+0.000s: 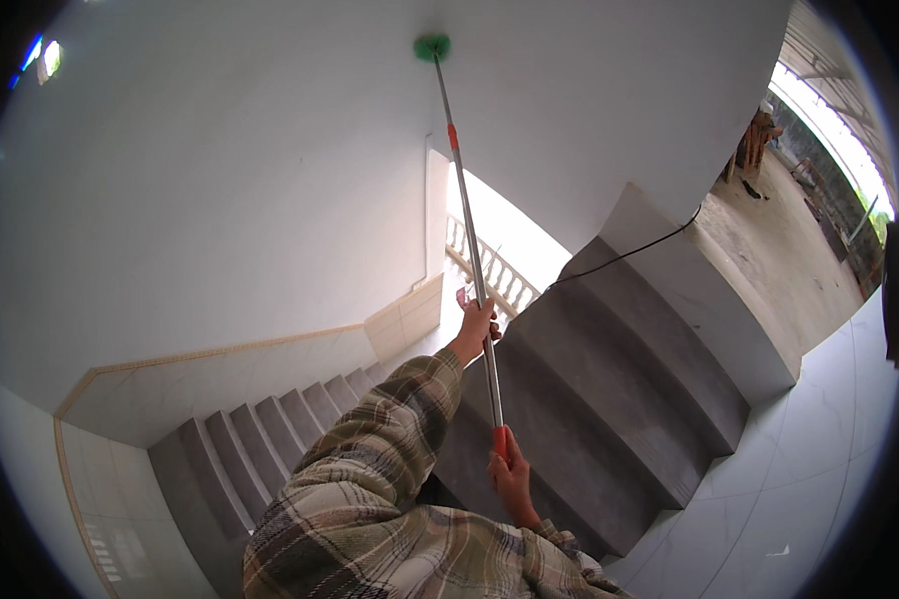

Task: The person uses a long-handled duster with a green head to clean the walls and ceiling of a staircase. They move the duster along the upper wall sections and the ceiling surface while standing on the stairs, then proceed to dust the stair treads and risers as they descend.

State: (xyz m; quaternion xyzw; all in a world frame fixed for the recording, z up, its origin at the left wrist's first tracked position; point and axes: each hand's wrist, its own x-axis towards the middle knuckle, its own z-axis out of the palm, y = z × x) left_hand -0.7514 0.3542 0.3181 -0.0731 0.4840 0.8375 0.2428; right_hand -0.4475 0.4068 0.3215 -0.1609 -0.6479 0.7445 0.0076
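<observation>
A long telescopic metal pole [470,217] with red grip sections rises away from me. At its far end a round green bristle brush [432,48] meets the white surface high up, by the look of it; actual contact is hard to tell. My left hand [477,331] is wrapped around the bare metal partway up the pole. Lower down, my right hand [512,477] grips the red handle [500,442] at the near end. Plaid sleeves cover both arms.
Grey stone steps [599,397] lie below me, and another flight [262,442] runs along the tiled left wall [232,382]. A black cable [622,258] crosses the right steps. Beyond the opening stands a white balustrade [502,273]. Rough sandy ground [786,239] lies outside at right.
</observation>
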